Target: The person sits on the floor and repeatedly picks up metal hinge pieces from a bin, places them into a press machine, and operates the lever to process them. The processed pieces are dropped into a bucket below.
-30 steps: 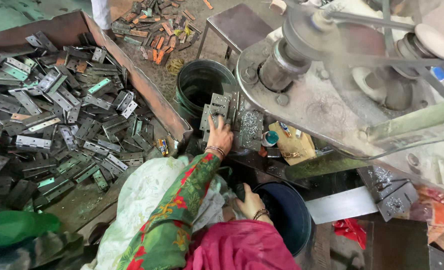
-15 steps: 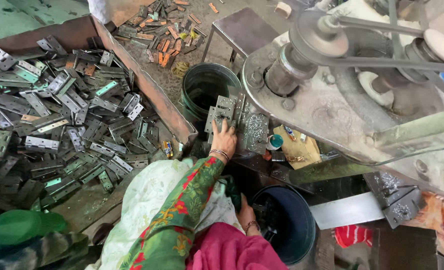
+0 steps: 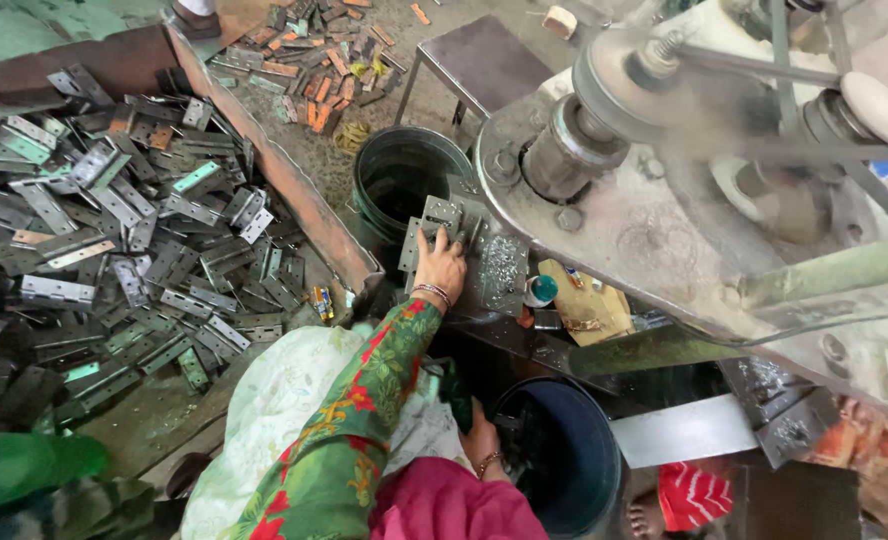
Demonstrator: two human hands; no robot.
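Hinge plate (image 3: 442, 222), grey metal with punched holes, sits on the machine's work ledge (image 3: 499, 275) just beside the rim of the dark green bucket (image 3: 404, 175). Your left hand (image 3: 442, 268) lies flat over the plate's lower edge, fingers spread and pressing on it, not closed around it. Bangles show at that wrist; the sleeve is green with red flowers.

Your right hand (image 3: 482, 440) is low, at the rim of the dark blue bucket (image 3: 574, 470), touching dark pieces there. Its fingers are mostly hidden by your arm and the bucket's shadow, so you cannot tell whether it grasps anything.

Above the ledge stands the machine body (image 3: 654, 230), grey and dusty, with a pulley wheel (image 3: 614, 85) and a belt blurred. A small teal-capped bottle (image 3: 541, 290) and a scrap of brown cardboard (image 3: 579, 310) lie on the ledge right of the plate.

To your left, a rusty-walled tray (image 3: 294, 190) holds a heap of loose hinges (image 3: 114, 250). A metal stool (image 3: 474, 65) stands beyond the green bucket.
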